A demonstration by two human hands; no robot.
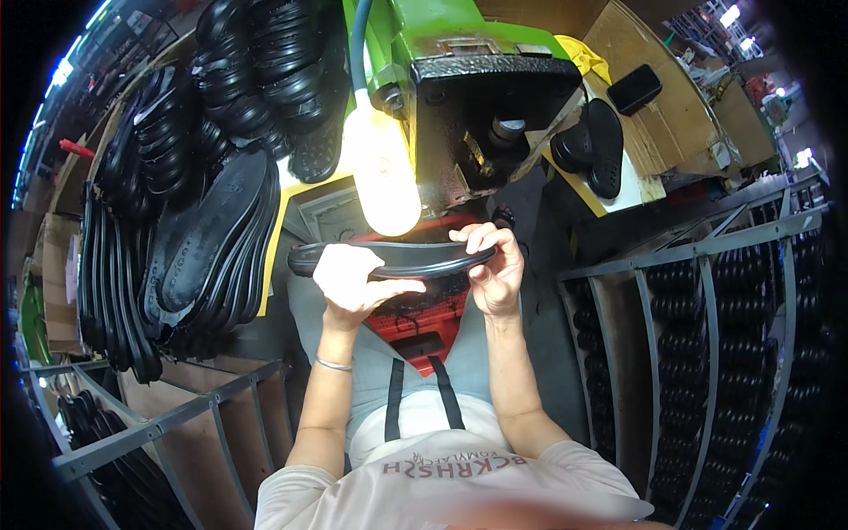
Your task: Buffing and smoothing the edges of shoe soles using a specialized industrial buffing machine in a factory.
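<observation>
A black shoe sole [415, 257] is held crosswise in front of me, below the bright lamp, its edge turned toward me. My left hand [350, 281] grips its left part, fingers curled over and thumb laid along the near edge. Around the right end, my right hand [495, 265] pinches the sole between fingers and thumb. Beyond the sole stands a green machine [486, 40] with a dark front housing [495, 79]. The glowing lamp [382, 172] hangs from a grey flexible stem close to the machine's left side.
Stacks of black soles [216, 230] cover the bench at left. More soles [603, 146] and a black phone-like object [634, 89] lie at right by cardboard [658, 132]. Metal racks [707, 252] with soles stand low right, another rack [168, 424] low left. Something red [411, 322] lies beneath my hands.
</observation>
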